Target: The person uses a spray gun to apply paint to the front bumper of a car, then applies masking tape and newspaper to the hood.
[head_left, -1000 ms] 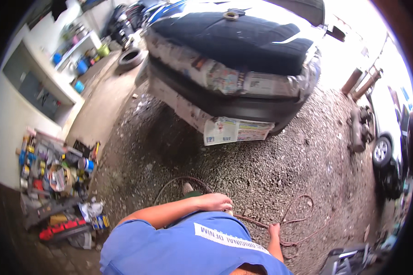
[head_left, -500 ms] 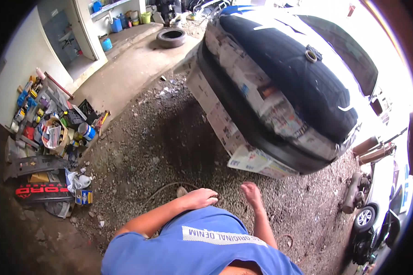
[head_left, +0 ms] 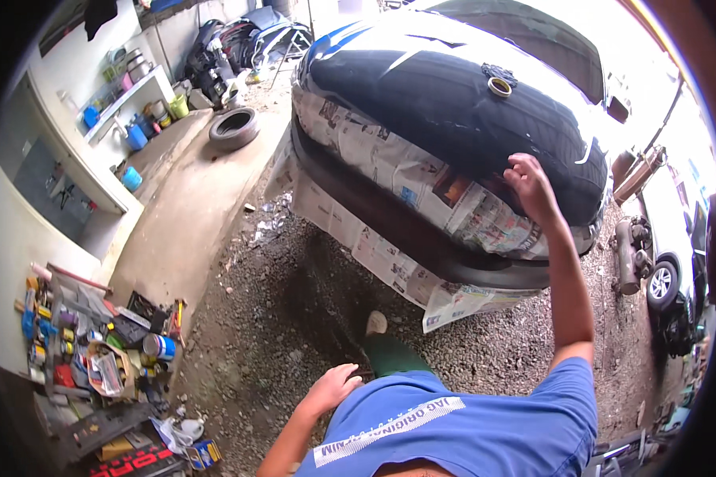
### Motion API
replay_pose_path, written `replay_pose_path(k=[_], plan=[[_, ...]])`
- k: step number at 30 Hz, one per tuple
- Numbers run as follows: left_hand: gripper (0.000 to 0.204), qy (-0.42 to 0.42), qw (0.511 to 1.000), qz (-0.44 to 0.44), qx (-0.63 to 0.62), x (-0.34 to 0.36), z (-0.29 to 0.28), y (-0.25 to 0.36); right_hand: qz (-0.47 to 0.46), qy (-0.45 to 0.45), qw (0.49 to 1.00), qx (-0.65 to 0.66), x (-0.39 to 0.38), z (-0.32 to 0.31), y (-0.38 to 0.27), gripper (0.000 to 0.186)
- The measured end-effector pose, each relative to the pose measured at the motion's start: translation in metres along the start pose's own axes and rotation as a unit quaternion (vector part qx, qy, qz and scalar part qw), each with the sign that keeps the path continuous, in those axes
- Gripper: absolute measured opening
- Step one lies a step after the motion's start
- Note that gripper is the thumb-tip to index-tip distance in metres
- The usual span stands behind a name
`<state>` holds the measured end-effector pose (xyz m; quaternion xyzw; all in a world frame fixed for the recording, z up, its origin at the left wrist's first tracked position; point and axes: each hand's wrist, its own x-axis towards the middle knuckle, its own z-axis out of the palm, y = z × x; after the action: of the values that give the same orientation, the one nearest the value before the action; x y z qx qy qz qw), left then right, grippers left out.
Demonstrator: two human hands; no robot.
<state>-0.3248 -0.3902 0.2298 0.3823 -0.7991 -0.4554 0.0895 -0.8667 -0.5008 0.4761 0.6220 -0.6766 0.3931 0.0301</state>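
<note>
A car's front end stands before me with newspaper masking [head_left: 374, 147] around its black bumper [head_left: 398, 230]. On the dark bonnet [head_left: 422, 91] lies a roll of tape [head_left: 499, 87], against a small crumpled dark thing. My right hand [head_left: 533, 189] is raised in front of the bonnet, below the tape roll and apart from it. Its fingers are loosely bent and nothing shows in them; whether it touches the car I cannot tell. Low beside my waist hangs my left hand [head_left: 334, 388], fingers loosely stretched, holding nothing.
Gravel [head_left: 294, 318] lies underfoot, with my shoe [head_left: 376, 323] on it. A loose tyre [head_left: 234, 129] rests on the concrete strip. Tins, tools and boxes crowd the left wall, including a blue paint can [head_left: 159, 347]. At the right are a metal cylinder [head_left: 630, 254] and a car wheel [head_left: 663, 285].
My right hand has risen from near my waist toward the bonnet. My left hand stays low. The view has shifted, and I stand closer to the car with one foot forward.
</note>
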Motion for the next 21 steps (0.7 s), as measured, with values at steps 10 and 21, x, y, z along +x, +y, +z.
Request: replay_pose_path(k=[10,21], plan=[[0.051,0.033,0.996,-0.069,0.039,0.13,-0.148,-0.063,0.082,0.052,0.965,-0.245,0.236,0.04,0.153,0.043],[0.042,0.07,0.997,-0.022,0.021,0.335,-0.315,-0.035,0.193,0.055,0.903,-0.379,0.356,0.092,0.243,0.029]])
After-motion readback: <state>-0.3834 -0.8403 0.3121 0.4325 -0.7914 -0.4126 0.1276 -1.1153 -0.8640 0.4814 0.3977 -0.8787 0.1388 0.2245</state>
